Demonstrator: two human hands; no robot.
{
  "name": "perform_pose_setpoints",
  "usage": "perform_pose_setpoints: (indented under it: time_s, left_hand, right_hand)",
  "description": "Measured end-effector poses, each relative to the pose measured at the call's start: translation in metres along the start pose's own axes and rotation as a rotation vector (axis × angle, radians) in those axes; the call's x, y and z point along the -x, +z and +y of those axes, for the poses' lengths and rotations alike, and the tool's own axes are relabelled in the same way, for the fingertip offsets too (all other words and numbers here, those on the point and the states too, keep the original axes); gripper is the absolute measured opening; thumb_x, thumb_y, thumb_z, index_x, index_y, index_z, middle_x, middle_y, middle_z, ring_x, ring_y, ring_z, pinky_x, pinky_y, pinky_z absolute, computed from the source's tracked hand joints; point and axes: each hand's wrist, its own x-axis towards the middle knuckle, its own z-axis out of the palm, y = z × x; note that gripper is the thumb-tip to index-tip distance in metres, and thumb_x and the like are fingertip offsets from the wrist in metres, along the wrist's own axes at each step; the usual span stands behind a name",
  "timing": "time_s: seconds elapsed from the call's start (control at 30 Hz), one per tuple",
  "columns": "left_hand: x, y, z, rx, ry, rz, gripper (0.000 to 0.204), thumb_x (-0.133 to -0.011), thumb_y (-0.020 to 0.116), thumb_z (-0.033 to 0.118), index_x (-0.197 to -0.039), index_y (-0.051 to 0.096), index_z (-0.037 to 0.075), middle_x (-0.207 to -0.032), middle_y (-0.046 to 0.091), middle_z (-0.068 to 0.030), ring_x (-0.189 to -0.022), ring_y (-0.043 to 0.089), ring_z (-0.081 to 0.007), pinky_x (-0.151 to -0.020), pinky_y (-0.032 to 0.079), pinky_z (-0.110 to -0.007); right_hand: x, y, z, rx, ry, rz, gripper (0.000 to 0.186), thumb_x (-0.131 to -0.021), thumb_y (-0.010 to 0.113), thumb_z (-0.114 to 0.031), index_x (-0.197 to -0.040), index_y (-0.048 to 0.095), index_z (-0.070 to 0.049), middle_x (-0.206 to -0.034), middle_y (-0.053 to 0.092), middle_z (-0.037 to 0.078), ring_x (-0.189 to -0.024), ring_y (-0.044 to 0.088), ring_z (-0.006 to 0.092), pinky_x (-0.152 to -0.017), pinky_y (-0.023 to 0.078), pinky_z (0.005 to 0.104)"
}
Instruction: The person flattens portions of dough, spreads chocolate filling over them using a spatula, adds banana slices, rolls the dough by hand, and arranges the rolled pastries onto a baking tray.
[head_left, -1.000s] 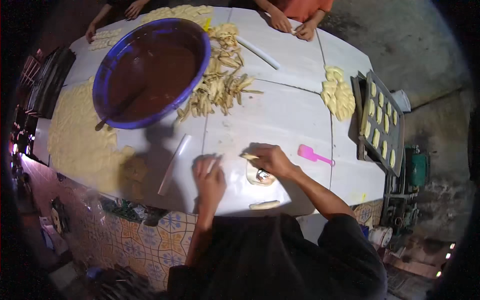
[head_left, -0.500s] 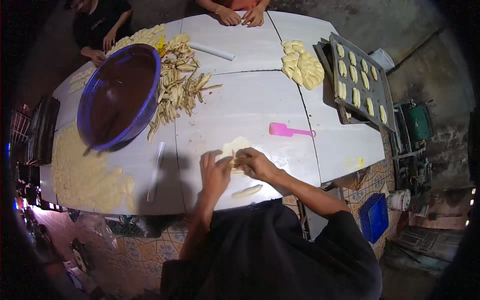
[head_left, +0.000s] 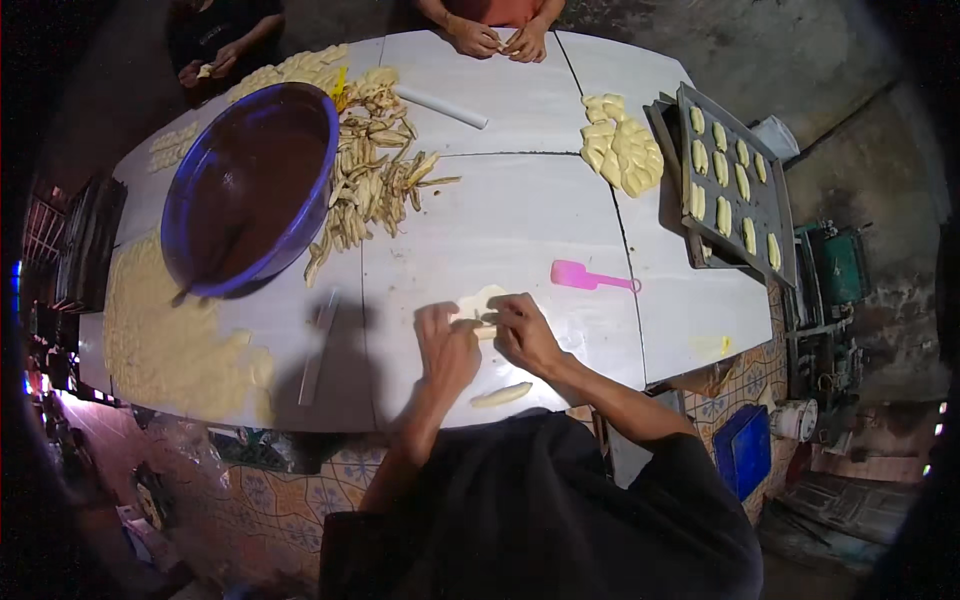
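Note:
A flat piece of pale dough (head_left: 482, 299) lies on the white table in front of me, its near part folded into a roll. My left hand (head_left: 448, 343) has its fingers curled on the left end of that fold. From the other side my right hand (head_left: 527, 334) pinches the right end, thumb and fingertips bent over it. What is inside the fold is mostly covered by my fingers. Between my forearms, close to the table's near edge, rests a finished dough roll (head_left: 502, 395). A pink scoop (head_left: 574, 274) lies to the right of my right hand.
Left stands a blue basin (head_left: 168, 230) with brown contents, beside a heap of sliced banana-like strips (head_left: 368, 180). Flattened dough (head_left: 170, 350) covers the left side; more dough pieces (head_left: 622, 150) sit right of centre. A tray (head_left: 768, 208) holds several rolls. Two people work across the table.
My fingers have folded the dough's near edge further, covering the filling seen before. The whole view has shifted slightly. At the far left, the other person's hands have come off the table, holding a small piece.

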Motion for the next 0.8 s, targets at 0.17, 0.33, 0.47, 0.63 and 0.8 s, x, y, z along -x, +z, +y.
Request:
perform_pose_setpoints:
  time_s: [0.17,0.33,0.47,0.63,0.8]
  left_hand:
    - [0.01,0.002,-0.019,0.098,0.167,-0.064,0.04,-0.081,0.068,0.005,-0.121,0.064,0.002,-0.118,0.053,-0.0182,-0.115,0.045,-0.0366,-0.097,0.038,-0.051]
    - [0.01,0.009,-0.016,-0.066,0.109,0.111,0.027,-0.077,0.071,0.003,-0.103,0.063,0.001,-0.121,0.052,-0.025,-0.118,0.049,-0.0399,-0.102,0.04,-0.058]
    - [0.005,0.015,-0.012,-0.175,-0.014,-0.184,0.06,-0.095,0.056,0.029,-0.14,0.043,-0.008,-0.154,0.029,-0.031,-0.148,0.021,-0.0438,-0.116,0.016,-0.064]
    - [-0.088,0.032,-0.032,-0.199,-0.194,-0.261,0.065,-0.107,0.031,0.029,-0.156,0.016,-0.011,-0.165,0.01,-0.0291,-0.155,0.003,-0.0421,-0.121,0.001,-0.063]
    - [-0.099,0.028,-0.067,0.186,-0.02,-0.082,0.074,-0.097,0.059,0.015,-0.156,0.019,-0.007,-0.152,0.044,-0.0242,-0.148,0.028,-0.0435,-0.12,0.017,-0.057]
  right_hand:
    - [0.009,-0.002,-0.001,0.026,-0.01,-0.217,0.036,-0.085,0.067,-0.002,-0.121,0.065,0.001,-0.114,0.062,0.021,-0.108,0.059,0.0395,-0.092,0.052,0.0466]
    - [0.014,0.001,0.003,0.226,0.092,0.059,0.034,-0.088,0.07,-0.008,-0.12,0.062,0.001,-0.119,0.059,0.024,-0.11,0.059,0.0408,-0.09,0.052,0.0489]
    - [0.021,0.019,-0.009,0.41,0.17,-0.172,0.064,-0.102,0.049,-0.04,-0.148,0.04,0.004,-0.16,0.027,0.027,-0.149,0.028,0.0435,-0.117,0.029,0.0575]
    - [-0.074,0.029,0.03,0.554,0.214,0.0,0.065,-0.105,0.038,-0.041,-0.154,0.032,0.002,-0.161,0.021,0.033,-0.151,0.021,0.0463,-0.119,0.02,0.0601]
    - [-0.111,0.008,0.058,-0.16,0.182,0.305,0.051,-0.105,0.041,-0.036,-0.136,0.056,0.001,-0.147,0.043,0.033,-0.135,0.044,0.0479,-0.109,0.04,0.0534]
